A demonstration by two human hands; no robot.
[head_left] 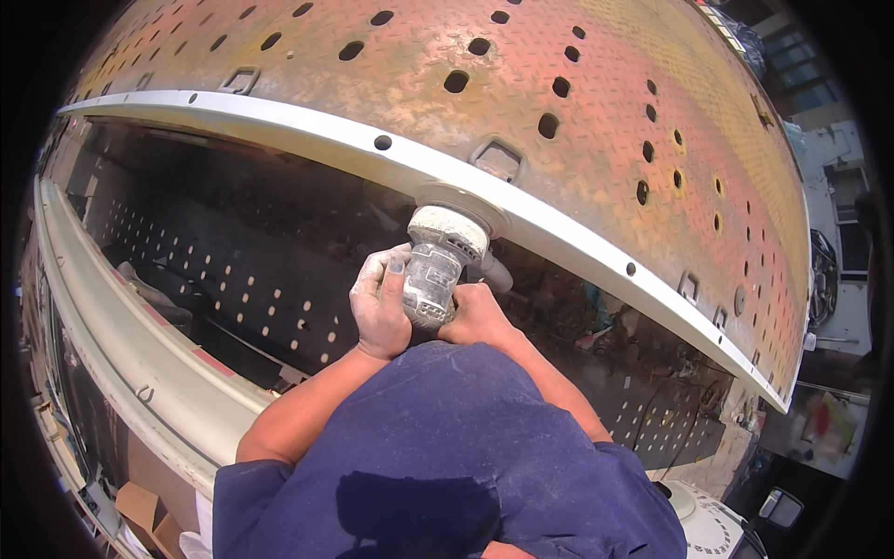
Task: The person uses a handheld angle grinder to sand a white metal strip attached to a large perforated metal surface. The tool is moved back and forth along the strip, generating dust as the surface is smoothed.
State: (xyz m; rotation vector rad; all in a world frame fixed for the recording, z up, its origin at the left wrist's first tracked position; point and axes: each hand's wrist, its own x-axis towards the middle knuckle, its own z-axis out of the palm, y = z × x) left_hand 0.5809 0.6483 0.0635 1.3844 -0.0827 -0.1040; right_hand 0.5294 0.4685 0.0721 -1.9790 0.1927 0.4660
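Observation:
In front of my torso I hold a dusty grey and black power sander. The rim of its round pad meets the white side rail of a large metal truck bed, near the middle. My left hand is closed against the left side of the body, its fingers whitened with dust. Around the rear right of the tool is my right hand, also closed; its fingertips are partly hidden. A short grey tube sticks out on the tool's right side.
Beyond the rail spreads a worn red and yellow tread-plate deck with oval holes and metal loops. A cream-coloured rail curves along the left. A cardboard box lies at lower left. Debris lies below the rail on the right.

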